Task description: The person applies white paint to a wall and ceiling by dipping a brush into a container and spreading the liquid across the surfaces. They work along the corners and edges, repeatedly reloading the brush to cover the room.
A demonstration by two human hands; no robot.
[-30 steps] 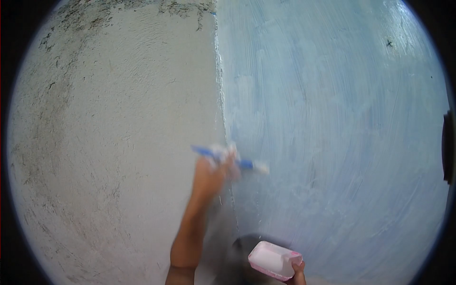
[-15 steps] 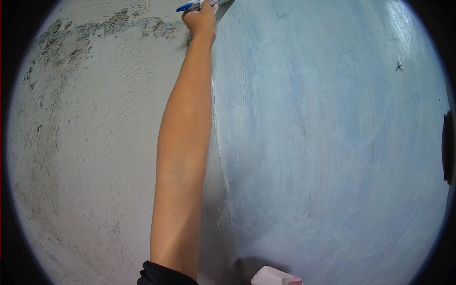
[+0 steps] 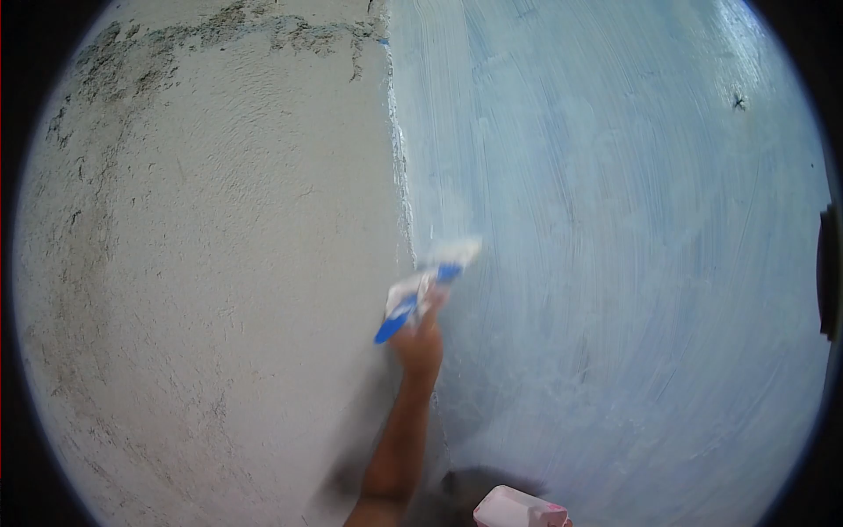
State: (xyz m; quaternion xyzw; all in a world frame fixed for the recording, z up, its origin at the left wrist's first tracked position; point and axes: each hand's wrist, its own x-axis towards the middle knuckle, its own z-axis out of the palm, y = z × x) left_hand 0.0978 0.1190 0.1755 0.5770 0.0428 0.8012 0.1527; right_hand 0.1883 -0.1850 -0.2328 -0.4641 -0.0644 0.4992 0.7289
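My left hand [image 3: 418, 347] is closed around a putty knife [image 3: 448, 270] with blue-and-white parts and a pale, smeared blade. Motion blurs the knife and my fingers. The blade lies over the pale blue coated side of the wall [image 3: 597, 263], close to the ragged white seam [image 3: 399, 167] where it meets bare grey plaster [image 3: 228, 246]. Whether the blade presses on the surface cannot be made out. At the bottom edge is a pinkish-white, box-shaped container [image 3: 518, 508], cut off by the frame. My right hand is out of sight.
Rough, crumbly mortar [image 3: 219, 31] runs along the upper left of the wall. A small dark mark [image 3: 738, 103] sits at upper right, and a dark object [image 3: 827, 272] stands at the right edge.
My left hand has come down from the top of the view to the middle, still holding the putty knife. The pinkish container has shifted slightly right. The upper seam is now uncovered.
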